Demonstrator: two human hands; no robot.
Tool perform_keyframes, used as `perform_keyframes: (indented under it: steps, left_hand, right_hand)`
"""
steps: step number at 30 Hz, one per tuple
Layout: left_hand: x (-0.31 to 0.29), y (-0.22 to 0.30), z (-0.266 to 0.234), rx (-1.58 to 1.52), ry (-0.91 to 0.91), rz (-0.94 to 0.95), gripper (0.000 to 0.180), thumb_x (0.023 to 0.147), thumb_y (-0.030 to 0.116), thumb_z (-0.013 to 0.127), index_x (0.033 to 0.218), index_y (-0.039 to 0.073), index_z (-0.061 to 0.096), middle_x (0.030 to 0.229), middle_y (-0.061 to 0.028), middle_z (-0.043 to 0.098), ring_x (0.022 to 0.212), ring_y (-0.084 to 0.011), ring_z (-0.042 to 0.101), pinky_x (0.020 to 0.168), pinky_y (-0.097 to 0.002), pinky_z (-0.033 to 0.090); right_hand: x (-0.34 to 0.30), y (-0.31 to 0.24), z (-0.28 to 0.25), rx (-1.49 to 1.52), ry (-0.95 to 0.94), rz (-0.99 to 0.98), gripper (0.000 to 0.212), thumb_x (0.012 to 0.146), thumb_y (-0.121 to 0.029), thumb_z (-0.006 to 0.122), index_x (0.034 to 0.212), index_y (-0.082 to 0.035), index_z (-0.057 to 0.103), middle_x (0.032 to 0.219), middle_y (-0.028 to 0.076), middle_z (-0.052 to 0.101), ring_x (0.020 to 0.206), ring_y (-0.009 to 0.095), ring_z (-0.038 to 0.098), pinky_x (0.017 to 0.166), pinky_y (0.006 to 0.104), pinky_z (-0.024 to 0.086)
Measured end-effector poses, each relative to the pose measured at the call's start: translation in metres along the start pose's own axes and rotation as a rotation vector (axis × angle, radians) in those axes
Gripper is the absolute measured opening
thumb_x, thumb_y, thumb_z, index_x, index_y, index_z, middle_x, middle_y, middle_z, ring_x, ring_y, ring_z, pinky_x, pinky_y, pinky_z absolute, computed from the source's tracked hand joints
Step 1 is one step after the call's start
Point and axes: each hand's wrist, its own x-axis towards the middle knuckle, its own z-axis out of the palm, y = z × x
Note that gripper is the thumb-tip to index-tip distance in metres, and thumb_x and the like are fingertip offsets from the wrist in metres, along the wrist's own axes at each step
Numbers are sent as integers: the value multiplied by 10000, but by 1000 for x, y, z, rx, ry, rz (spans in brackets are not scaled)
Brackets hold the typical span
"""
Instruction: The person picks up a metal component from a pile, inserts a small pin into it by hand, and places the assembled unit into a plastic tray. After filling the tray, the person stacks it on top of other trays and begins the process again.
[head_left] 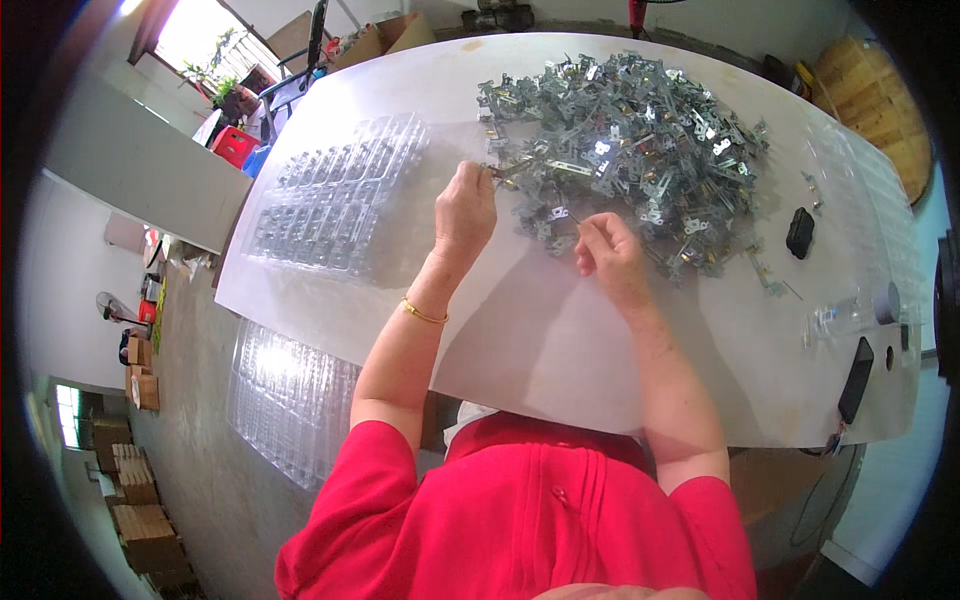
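Note:
A large heap of small grey metal brackets (640, 140) covers the far middle and right of the white table (540, 350). At the heap's left edge my left hand (466, 215) is closed in a pinch on a small metal bracket (497, 172), which reaches toward the pile. My right hand (612, 258) is at the heap's near edge, with thumb and forefinger pressed together and the other fingers curled. Something thin and dark shows at its fingertips, too small to name. Left of my left hand lies a clear plastic tray (395, 205) with rows of metal parts in its pockets.
On the right are a small black case (800, 233), a clear bottle (840, 318) lying down, a black phone (856, 380) and more clear trays (880, 220). Stacked clear trays (285, 400) sit below the table's left edge. Several loose parts lie right of the heap.

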Motion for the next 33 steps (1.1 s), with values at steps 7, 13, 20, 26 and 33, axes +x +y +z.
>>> perform_keyframes:
  steps: [7, 13, 20, 26, 33]
  left_hand:
    - [3, 9, -11, -818, -86, -606, 160, 998, 132, 547, 882, 21, 555, 715, -65, 607, 554, -139, 539, 490, -269, 402]
    - [6, -6, -11, -1259, -130, -964, 147, 993, 119, 541, 903, 4, 560, 738, -63, 561, 515, -122, 422, 455, -245, 333]
    - [-10, 12, -24, -1315, -261, -852, 146, 1001, 117, 534, 911, 5, 561, 722, -65, 566, 510, -122, 435, 456, -238, 348]
    - [-31, 18, -23, -1132, -476, -748, 158, 1004, 149, 557, 920, 17, 578, 726, -57, 589, 535, -119, 488, 458, -250, 364]
    - [-37, 28, -21, -931, -588, -591, 230, 1013, 225, 565, 951, 5, 595, 768, -46, 616, 635, -111, 566, 565, -248, 457]
  right_hand:
    - [-2, -4, 0, -15, 11, 29, 165, 1000, -236, 604, 964, -76, 591, 738, -11, 595, 589, 62, 551, 529, 218, 471]
    - [-2, -3, -2, 16, 0, 19, 144, 1007, -215, 589, 979, -73, 593, 743, -7, 593, 605, 65, 552, 539, 219, 470]
    - [-2, -8, -2, 174, -27, -67, 126, 1011, -205, 582, 1028, -80, 595, 835, 16, 632, 674, 89, 608, 569, 227, 490]
    - [-7, -25, 6, 321, 26, -46, 143, 1009, -213, 592, 1072, -85, 595, 953, 34, 646, 844, 151, 697, 645, 252, 532]
    - [-7, -20, 5, 192, -21, -105, 128, 1018, -169, 569, 1044, -43, 571, 945, 55, 641, 846, 173, 704, 677, 291, 593]
